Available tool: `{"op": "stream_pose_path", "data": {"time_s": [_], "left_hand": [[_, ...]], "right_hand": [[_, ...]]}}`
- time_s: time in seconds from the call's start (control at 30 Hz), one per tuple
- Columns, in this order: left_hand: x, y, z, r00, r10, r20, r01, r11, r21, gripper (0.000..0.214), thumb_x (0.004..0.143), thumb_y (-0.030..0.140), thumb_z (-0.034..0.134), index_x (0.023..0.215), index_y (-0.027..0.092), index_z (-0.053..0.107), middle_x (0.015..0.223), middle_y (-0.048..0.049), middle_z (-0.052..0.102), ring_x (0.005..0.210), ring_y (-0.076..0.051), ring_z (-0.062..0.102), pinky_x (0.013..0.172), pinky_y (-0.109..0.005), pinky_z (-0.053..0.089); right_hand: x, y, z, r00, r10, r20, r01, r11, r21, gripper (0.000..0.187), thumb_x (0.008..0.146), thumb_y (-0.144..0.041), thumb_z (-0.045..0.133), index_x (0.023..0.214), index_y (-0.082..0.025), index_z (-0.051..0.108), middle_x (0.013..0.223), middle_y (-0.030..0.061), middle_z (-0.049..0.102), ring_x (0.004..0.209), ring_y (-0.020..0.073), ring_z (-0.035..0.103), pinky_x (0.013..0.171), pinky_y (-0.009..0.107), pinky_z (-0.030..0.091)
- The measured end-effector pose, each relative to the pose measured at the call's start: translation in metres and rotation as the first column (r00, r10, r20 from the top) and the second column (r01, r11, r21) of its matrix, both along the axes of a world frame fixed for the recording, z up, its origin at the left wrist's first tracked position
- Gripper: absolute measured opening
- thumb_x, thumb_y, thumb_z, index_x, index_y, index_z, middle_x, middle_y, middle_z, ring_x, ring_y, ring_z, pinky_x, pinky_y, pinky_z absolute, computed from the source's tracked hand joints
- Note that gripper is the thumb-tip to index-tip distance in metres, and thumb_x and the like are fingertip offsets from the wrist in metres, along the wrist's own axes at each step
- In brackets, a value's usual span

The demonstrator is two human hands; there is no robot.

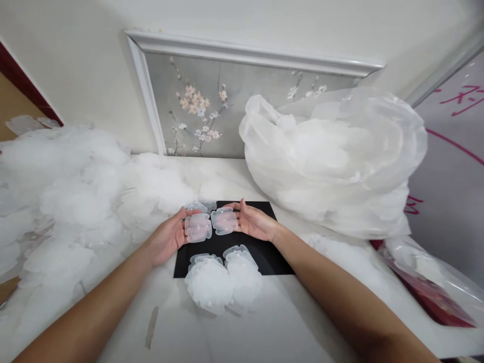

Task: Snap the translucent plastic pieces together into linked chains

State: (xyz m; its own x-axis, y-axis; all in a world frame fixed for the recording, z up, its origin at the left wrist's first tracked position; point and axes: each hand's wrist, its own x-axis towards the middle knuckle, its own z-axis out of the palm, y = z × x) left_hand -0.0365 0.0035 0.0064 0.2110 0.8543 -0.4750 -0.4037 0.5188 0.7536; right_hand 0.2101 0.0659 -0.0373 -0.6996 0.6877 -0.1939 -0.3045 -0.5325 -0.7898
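Near the middle of the frame, the left hand point(171, 240) has its fingers partly spread behind a frosted, translucent plastic piece with rounded, notched edges point(198, 227), which it holds face-up. Just beside it, the right hand point(257, 223) supports a matching frosted, translucent piece point(224, 221) on loosely extended fingers, its thumb raised above the piece. The two pieces are close together, with a narrow dark gap between them, over a flat, black, rectangular mat point(266, 259) on a white table point(170, 327).

The step in hand looks like handling these pieces as a pair, one per hand. Two whitish piles of similar thin plastic pieces point(223, 282) lie below the hands, across the lower edge of the mat. A large, loose, white heap of plastic pieces point(75, 176) fills the left of the frame, and a bulging, translucent white plastic bag point(333, 156) stands at the upper right.

The next move seems to call for light, even finger support, keeping both thin pieces level and clear of the piles below
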Motion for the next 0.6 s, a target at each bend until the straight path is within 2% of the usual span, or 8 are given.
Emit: {"op": "stream_pose_path", "data": {"time_s": [0.23, 0.37, 0.43, 0.5, 0.6], "left_hand": [[-0.003, 0.000, -0.004, 1.000, -0.024, 0.017, 0.024, 0.999, 0.027, 0.037, 0.096, 0.040, 0.047, 0.111, 0.011, 0.064, 0.098, -0.0152, 0.073, 0.093, -0.025, 0.070, 0.085, -0.039, 0.056], [-0.004, -0.001, -0.005, 0.999, -0.043, 0.020, 0.042, 0.998, 0.045, 0.038, 0.095, 0.041, 0.049, 0.112, 0.011, 0.064, 0.100, -0.0153, 0.073, 0.095, -0.026, 0.070, 0.086, -0.038, 0.055], [-0.002, -0.001, -0.003, 0.999, -0.033, -0.001, 0.033, 0.999, 0.035, 0.039, 0.096, 0.041, 0.046, 0.114, 0.011, 0.063, 0.099, -0.0147, 0.072, 0.094, -0.025, 0.069, 0.085, -0.038, 0.055], [0.000, -0.002, -0.001, 1.000, -0.017, -0.024, 0.018, 1.000, 0.026, 0.039, 0.097, 0.040, 0.042, 0.114, 0.011, 0.062, 0.098, -0.0143, 0.072, 0.094, -0.025, 0.069, 0.085, -0.038, 0.055], [0.002, -0.001, 0.001, 0.999, -0.007, -0.039, 0.008, 1.000, 0.022, 0.038, 0.098, 0.039, 0.041, 0.113, 0.010, 0.061, 0.097, -0.0143, 0.072, 0.092, -0.024, 0.070, 0.084, -0.038, 0.055]], "right_hand": [[-0.001, -0.002, 0.004, 1.000, -0.016, 0.021, 0.016, 1.000, -0.004, 0.045, 0.092, -0.055, 0.051, 0.107, -0.014, 0.062, 0.099, 0.0115, 0.072, 0.093, 0.0192, 0.070, 0.091, 0.036, 0.052], [-0.001, -0.005, 0.004, 0.999, 0.000, 0.043, -0.001, 0.999, 0.035, 0.046, 0.089, -0.056, 0.056, 0.107, -0.014, 0.064, 0.102, 0.0117, 0.071, 0.096, 0.0201, 0.069, 0.098, 0.040, 0.049], [0.000, -0.005, 0.004, 0.995, 0.010, 0.101, -0.021, 0.994, 0.105, 0.050, 0.084, -0.058, 0.062, 0.107, -0.014, 0.065, 0.103, 0.0113, 0.072, 0.098, 0.0217, 0.068, 0.102, 0.044, 0.046], [0.000, -0.005, 0.008, 0.974, -0.030, 0.227, -0.022, 0.975, 0.223, 0.050, 0.080, -0.057, 0.067, 0.108, -0.016, 0.067, 0.106, 0.0108, 0.071, 0.103, 0.0241, 0.066, 0.108, 0.048, 0.041], [0.003, -0.006, 0.026, 0.882, -0.259, 0.394, 0.057, 0.888, 0.455, 0.045, 0.072, -0.044, 0.079, 0.108, -0.020, 0.068, 0.119, 0.0098, 0.067, 0.118, 0.0283, 0.059, 0.114, 0.053, 0.032]]}}
